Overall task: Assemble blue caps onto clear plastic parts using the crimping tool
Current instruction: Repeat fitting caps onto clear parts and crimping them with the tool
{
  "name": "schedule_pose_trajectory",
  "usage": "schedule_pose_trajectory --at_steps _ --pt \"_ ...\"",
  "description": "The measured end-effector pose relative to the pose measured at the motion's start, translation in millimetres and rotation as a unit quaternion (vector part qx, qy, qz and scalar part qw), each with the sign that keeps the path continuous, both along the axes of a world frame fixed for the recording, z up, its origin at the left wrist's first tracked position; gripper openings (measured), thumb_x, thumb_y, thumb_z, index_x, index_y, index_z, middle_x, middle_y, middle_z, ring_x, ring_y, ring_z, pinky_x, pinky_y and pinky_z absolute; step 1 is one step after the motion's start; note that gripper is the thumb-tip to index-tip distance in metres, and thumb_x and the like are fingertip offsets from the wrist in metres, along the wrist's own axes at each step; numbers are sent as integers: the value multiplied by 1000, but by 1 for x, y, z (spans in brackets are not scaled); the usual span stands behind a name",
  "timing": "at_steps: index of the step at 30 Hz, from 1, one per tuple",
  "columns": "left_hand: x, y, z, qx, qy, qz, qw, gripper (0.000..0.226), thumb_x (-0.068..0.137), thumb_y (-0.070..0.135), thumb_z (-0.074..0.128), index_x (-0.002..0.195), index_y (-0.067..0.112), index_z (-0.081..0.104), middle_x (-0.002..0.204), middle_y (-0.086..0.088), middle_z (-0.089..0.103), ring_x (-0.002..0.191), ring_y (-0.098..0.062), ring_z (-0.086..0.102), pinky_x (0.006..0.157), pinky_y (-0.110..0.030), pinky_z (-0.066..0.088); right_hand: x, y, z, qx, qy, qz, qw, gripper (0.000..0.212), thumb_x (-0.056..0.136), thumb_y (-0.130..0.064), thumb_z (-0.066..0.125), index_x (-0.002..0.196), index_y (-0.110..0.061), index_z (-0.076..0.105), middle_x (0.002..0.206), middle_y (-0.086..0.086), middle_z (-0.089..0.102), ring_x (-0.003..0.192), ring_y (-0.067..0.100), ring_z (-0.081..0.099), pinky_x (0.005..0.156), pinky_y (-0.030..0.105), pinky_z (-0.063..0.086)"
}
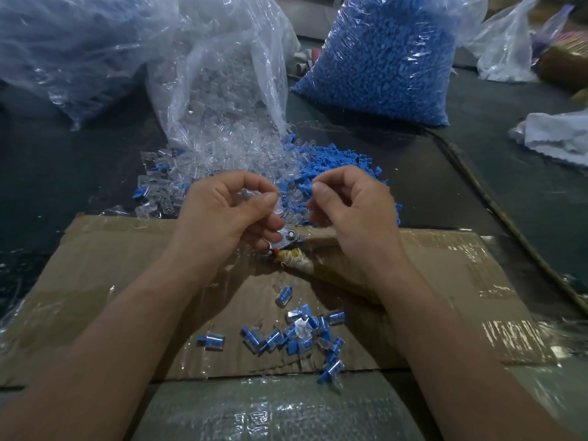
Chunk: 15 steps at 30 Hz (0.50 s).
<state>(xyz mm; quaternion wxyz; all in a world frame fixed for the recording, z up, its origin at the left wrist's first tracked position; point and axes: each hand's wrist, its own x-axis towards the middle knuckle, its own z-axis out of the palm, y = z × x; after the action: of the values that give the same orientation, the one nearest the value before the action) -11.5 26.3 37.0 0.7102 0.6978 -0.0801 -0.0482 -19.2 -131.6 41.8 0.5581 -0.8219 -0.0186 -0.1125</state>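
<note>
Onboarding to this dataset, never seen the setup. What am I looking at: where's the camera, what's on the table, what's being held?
No machine here: a person's two bare hands, filmed by one camera worn on the head, looking down. The left hand pinches a clear part. The right hand has curled fingers; what it pinches, if anything, is too small to tell. Below them a metal tool lies on cardboard, near finished blue-and-clear pieces. Behind: loose clear parts, loose blue caps and a bag of blue caps.
</note>
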Motion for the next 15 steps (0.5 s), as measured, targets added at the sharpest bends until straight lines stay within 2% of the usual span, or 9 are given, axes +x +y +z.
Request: schedule_pose_trajectory --at_steps 2,4,8,11,15 --pt "-1 -2 1 -1 -8 -13 1000 6 75 13 60 81 13 63 62 -9 68 53 -18 65 51 -22 55 -3 9 -2 25 21 23 999 16 92 -12 50 81 -24 52 76 -2 64 66 6 64 60 18 53" --pt "-3 -3 3 -2 -17 -26 1000 14 68 18 60 81 14 63 64 -7 69 56 -17 66 53 -22 55 -5 14 -3 57 45 30 997 14 94 -14 47 83 -22 50 84 4 64 74 15 67 66 29 57" --pt "-5 -5 6 10 -35 -21 999 20 62 22 62 81 14 61 67 -1 71 58 -9 67 52 -16 52 -6 17 -2 104 58 36 992 12 94 -13 46 85 -19 52 91 15 65 80 23 68 74 42 57" --pt "-4 -4 4 31 -49 1 998 15 66 14 66 81 16 61 73 -7 69 60 -13 66 56 -18 54 -5 18 -3 79 40 36 995 15 94 -12 47 82 -21 51 92 16 64 86 28 66 78 46 54" --pt "-2 -5 0 59 -35 22 997 27 70 2 68 85 20 56 67 -1 70 64 -18 68 62 -24 57 -4 19 -6 69 28 36 997 19 93 -9 49 80 -23 50 91 15 64 84 26 66 78 46 54"
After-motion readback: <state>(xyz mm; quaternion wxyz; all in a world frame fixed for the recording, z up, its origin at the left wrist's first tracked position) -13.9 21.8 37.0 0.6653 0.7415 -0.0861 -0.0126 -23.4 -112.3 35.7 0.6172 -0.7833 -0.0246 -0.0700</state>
